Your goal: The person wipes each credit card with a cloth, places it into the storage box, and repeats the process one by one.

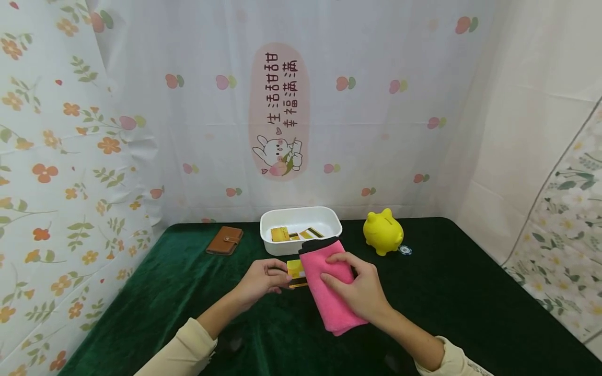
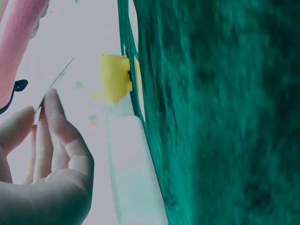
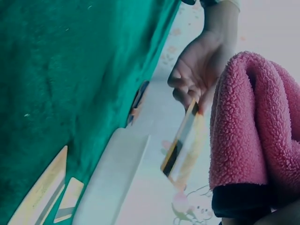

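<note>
My left hand (image 1: 261, 282) pinches a yellow card (image 1: 296, 268) with a dark stripe between thumb and fingers. Seen from the left wrist, that card (image 2: 62, 71) is nearly edge-on. A folded pink towel (image 1: 326, 300) with a black edge is held by my right hand (image 1: 361, 291), thumb and fingers lying across its front. The towel stands close beside the card and covers part of it in the head view. In the right wrist view the fluffy towel (image 3: 239, 136) hides most of the right hand, while the card's striped face (image 3: 180, 147) shows.
Behind the hands is a white tray (image 1: 301, 213) with several yellow cards (image 1: 280, 234) in it. A brown leather wallet (image 1: 224, 241) lies to its left. Rightward stand a yellow piggy bank (image 1: 383, 232) and a poker chip (image 1: 405, 250), on a dark green cloth (image 1: 451, 292).
</note>
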`<state>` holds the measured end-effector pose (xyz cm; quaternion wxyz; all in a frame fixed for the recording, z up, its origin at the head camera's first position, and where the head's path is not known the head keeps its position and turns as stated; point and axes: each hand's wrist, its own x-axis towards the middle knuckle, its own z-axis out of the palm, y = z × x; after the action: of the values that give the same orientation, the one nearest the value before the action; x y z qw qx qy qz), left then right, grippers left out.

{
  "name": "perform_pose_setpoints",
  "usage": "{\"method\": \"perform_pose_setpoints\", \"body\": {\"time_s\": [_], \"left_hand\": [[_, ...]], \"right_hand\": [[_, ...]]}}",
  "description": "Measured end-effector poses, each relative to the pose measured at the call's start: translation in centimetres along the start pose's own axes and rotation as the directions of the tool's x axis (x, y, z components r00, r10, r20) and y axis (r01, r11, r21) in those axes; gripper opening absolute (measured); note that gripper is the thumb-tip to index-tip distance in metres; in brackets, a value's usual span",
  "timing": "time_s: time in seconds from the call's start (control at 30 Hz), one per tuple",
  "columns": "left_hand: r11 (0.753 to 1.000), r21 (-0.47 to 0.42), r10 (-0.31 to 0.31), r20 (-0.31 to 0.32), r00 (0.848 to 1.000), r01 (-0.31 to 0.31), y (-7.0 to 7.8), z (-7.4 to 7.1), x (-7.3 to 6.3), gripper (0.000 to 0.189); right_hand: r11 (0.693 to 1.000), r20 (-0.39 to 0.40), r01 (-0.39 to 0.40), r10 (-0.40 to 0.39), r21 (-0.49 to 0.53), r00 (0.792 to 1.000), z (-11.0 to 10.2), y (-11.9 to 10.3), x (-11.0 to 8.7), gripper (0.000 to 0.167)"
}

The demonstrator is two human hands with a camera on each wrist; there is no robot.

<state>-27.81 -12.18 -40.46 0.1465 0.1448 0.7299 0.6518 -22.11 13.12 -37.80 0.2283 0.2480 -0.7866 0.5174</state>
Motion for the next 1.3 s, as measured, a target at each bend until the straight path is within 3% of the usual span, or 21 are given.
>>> {"method": "perform_pose_setpoints", "body": {"time_s": [0.33,0.73,1.03,1.3], "left_hand": [[0.983,-0.153,0.099,0.003,0.995,-0.098,1.0,2.0,-1.4,0.027],[0.960,-0.232,0.167,0.032,0.985,-0.155,1.8,3.4,-2.0,0.024],[0.920,-0.255,0.314,0.023,0.949,-0.299,1.1,3.7,-2.1,0.013],[0.899,-0.269,0.360,0.000,0.933,-0.347,1.1,4.2,-2.1,0.011]], "right_hand": [[0.994,-0.045,0.108,-0.108,-0.002,0.993,0.0,-0.9,0.1,0.028],[0.987,-0.048,0.159,-0.160,-0.014,0.986,0.1,-1.2,0.2,0.029],[0.976,-0.051,0.213,-0.215,-0.035,0.975,0.3,-1.0,0.2,0.032],[0.970,-0.067,0.230,-0.235,-0.075,0.970,0.3,-1.6,-0.1,0.033]]}}
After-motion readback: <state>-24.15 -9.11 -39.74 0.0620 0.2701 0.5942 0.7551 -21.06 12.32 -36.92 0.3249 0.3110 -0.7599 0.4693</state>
